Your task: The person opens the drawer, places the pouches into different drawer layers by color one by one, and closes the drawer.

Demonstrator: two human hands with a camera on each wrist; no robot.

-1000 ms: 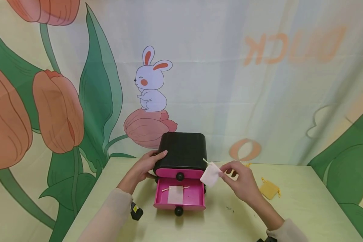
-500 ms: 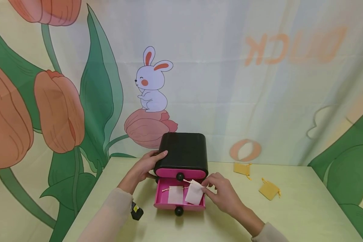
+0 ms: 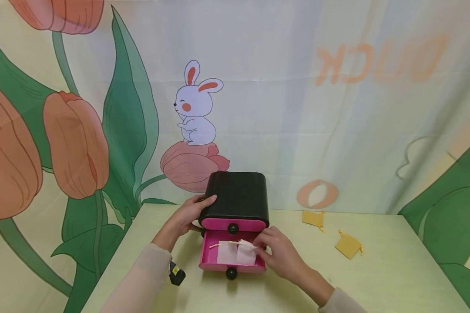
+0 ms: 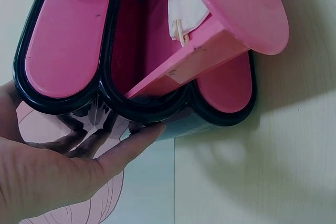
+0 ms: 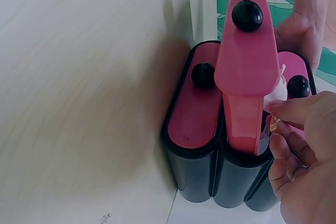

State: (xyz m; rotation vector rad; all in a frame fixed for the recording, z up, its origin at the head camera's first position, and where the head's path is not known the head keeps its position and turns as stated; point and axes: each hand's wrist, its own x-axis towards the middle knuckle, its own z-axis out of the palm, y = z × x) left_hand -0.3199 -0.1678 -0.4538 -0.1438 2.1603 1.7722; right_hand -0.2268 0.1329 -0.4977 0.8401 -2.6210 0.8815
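Note:
A small black drawer cabinet (image 3: 236, 193) with pink fronts stands on the table. Its middle pink drawer (image 3: 215, 268) is pulled out. My left hand (image 3: 187, 215) holds the cabinet's left side, thumb over the top edge and fingers against the side wall. My right hand (image 3: 280, 254) is at the drawer's right rim, thumb and fingers pinching a white drawstring pouch (image 3: 246, 255) by its edge; the pouch lies low in the drawer. Beside it, on the left, lies another white drawstring pouch (image 3: 226, 253). In the right wrist view, a bit of cord (image 5: 274, 123) shows between the fingers.
Two yellow drawstring pouches lie on the table to the right, one farther back (image 3: 312, 218) and one nearer (image 3: 348, 246). A printed curtain (image 3: 282, 108) hangs behind the table (image 3: 376, 278). The drawer's black knob (image 3: 231, 273) sticks out in front.
My right hand has moved left and down, bringing the white pouch from beside the cabinet into the drawer. The far yellow pouch came into view. My left hand has stayed in place.

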